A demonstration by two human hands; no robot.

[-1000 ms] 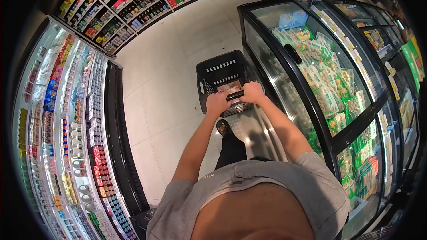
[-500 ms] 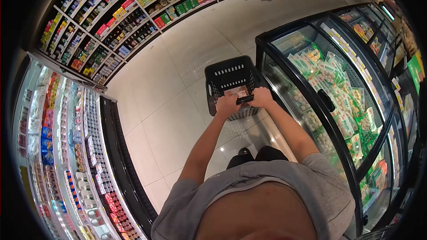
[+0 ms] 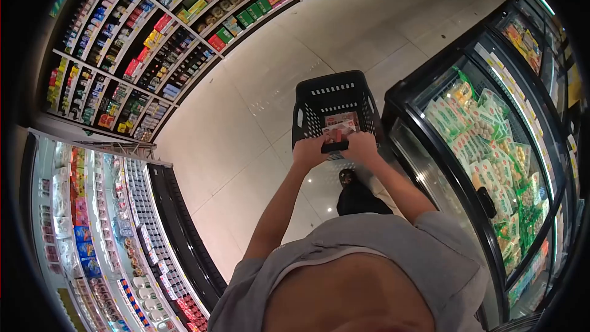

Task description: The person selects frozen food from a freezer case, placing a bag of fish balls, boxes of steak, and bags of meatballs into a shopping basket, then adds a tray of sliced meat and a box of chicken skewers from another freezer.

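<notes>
Gripping the handle of the black basket at frame centre, left hand and right hand closed around it; few packets inside, mostly unfilled.

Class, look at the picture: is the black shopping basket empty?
No: flat packets lie inside the black basket, just beyond the handle gripped by left hand and right hand.

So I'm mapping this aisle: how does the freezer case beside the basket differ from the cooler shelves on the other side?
The freezer case on the person's right is a low, black-framed chest with curved glass lids, and green-and-white bags lie inside it. The cooler shelves on the left are an upright, lit stack of tiers, holding rows of small cups and packs. Both flank the tiled floor where both hands push the basket.
</notes>
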